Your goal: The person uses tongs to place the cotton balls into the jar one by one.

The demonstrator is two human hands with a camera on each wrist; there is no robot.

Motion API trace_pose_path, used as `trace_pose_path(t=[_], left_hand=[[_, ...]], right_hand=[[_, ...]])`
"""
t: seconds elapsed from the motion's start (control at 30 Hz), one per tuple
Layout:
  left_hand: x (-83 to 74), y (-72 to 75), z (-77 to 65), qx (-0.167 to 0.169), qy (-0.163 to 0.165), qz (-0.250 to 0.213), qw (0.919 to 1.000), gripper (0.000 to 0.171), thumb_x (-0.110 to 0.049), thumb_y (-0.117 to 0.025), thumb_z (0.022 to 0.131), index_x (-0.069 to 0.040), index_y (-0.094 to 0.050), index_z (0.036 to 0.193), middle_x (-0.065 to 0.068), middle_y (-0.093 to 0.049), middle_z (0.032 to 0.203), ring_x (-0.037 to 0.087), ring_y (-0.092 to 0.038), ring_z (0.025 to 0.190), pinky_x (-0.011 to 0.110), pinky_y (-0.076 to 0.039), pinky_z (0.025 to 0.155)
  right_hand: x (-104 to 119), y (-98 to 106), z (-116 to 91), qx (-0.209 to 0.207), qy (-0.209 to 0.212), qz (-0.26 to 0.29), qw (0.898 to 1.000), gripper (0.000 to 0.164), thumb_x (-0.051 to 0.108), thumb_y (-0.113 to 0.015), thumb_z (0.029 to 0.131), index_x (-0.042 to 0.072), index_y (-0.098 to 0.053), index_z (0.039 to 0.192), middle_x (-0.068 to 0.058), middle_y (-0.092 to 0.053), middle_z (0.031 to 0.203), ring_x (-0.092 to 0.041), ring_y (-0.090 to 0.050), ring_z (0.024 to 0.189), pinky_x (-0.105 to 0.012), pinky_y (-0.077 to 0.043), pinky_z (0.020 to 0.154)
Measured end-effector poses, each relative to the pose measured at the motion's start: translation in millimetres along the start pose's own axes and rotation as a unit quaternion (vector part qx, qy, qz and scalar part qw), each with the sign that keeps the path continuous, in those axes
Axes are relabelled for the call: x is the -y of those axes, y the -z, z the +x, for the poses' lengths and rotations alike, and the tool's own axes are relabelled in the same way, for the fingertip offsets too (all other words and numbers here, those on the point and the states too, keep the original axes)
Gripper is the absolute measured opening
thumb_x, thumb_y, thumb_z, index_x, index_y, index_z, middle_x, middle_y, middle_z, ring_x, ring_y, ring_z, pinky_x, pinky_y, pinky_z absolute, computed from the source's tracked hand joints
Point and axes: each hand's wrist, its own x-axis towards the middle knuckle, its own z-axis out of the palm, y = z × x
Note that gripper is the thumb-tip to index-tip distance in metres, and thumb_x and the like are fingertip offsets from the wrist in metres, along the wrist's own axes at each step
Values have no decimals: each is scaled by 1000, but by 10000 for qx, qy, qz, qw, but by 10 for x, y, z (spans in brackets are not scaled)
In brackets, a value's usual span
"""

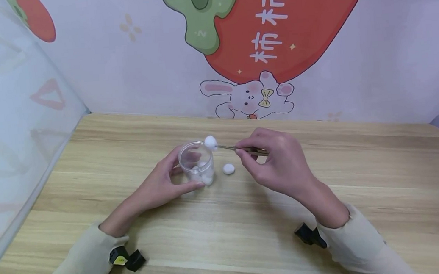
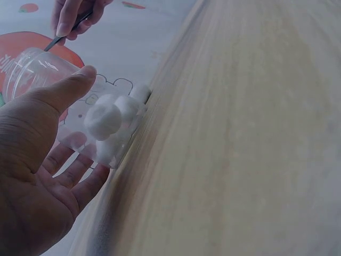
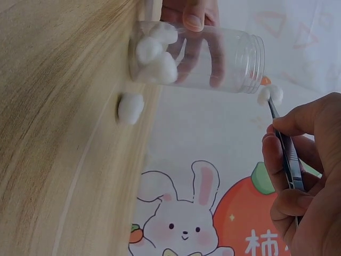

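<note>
My left hand [image 1: 165,179] is wrapped around a clear plastic jar [image 3: 224,58], thumb on the near side and fingers behind. The jar stands upright on the table without a lid, and several cotton balls [image 2: 104,118] lie at its bottom. Between thumb and fingers, my right hand [image 1: 278,162] pinches metal tweezers [image 3: 287,154]. Their tips hold one cotton ball [image 1: 210,142] just above the jar's rim, at its right side. Another cotton ball [image 1: 228,169] lies on the table to the right of the jar, below the tweezers.
The wooden table [image 1: 211,239] reaches back to a printed cloth backdrop [image 1: 123,75] with a rabbit and a red fruit. A second cloth [image 1: 8,126] borders the left side. Black wrist cameras [image 1: 135,260] sit at both sleeves.
</note>
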Motion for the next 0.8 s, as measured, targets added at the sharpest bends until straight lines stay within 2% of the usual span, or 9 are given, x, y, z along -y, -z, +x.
trace_pose_path(t=[0.33, 0.8], left_hand=[[2, 11, -14, 15, -17, -36, 10000, 82, -21, -92, 84, -29, -48, 153, 4, -65, 144, 23, -61, 139, 50, -51, 120], [3, 13, -9, 12, 1, -53, 10000, 83, -24, -92, 84, -30, -47, 153, 2, -64, 144, 21, -60, 139, 47, -51, 121]], right_hand=[[28, -29, 9, -28, 111, 233, 9997, 7, 10, -81, 90, 13, -85, 95, 5, -75, 80, -4, -62, 70, -22, -56, 62], [72, -65, 31, 105, 55, 131, 9998, 8, 11, -78, 90, 13, -85, 94, 5, -74, 80, -7, -61, 71, -23, -51, 58]])
